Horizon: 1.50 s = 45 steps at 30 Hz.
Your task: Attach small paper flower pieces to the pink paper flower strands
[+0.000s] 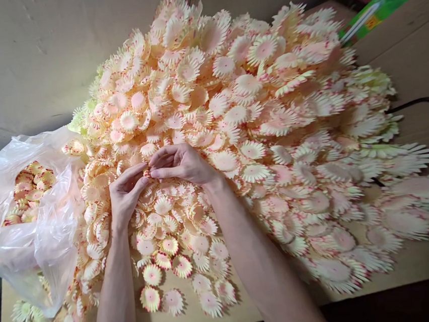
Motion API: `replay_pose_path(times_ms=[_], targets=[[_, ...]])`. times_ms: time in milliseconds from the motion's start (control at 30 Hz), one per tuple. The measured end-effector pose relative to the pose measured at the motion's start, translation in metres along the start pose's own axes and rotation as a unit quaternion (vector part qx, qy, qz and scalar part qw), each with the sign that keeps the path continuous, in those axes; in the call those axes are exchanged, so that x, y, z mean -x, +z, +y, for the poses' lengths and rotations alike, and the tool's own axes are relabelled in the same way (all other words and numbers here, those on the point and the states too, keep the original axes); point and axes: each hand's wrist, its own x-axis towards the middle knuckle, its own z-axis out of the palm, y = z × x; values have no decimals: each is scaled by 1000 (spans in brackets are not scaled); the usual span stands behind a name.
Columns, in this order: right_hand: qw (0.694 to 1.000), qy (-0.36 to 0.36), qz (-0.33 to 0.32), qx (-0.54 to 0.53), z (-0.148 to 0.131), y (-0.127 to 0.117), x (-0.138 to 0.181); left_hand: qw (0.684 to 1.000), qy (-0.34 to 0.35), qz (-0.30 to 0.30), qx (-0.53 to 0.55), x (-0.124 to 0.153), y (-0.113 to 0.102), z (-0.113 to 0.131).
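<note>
My left hand (125, 192) and my right hand (184, 165) meet near the middle of the table. Thumbs and fingertips of both pinch a small rolled petal piece (147, 173), cream with red edges; the fingers cover most of it. All around lies a large heap of round artificial flower petals (236, 114) with fringed rims, pale cream with pink centres. Smaller petal discs (164, 205) are spread between my forearms. A few near the front, such as one disc (151, 298), have bright red-tipped edges.
On the left a clear plastic bag (56, 247) stands with its mouth apart, rolled flower pieces (35, 186) inside. A green packet (375, 16) lies at the back right. From the right edge a black cable (427, 101) reaches the heap. Behind rises a pale wall (55, 49).
</note>
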Motion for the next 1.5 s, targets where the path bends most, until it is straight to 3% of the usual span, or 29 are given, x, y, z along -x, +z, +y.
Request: replay_pose_path(times_ms=[667, 967, 1233, 1367, 1500], targets=[[1000, -16, -7, 10, 5, -2, -2, 1000, -7, -5, 9, 0, 1, 0], [997, -20, 73, 33, 6, 3, -4, 998, -36, 36, 27, 1, 1, 1], [993, -40, 105, 37, 7, 0, -2, 997, -5, 67, 22, -1, -2, -7], [993, -52, 76, 73, 8, 0, -2, 999, 9, 36, -2, 0, 1, -2], [992, -58, 35, 105, 8, 1, -1, 998, 27, 49, -16, -1, 4, -1]])
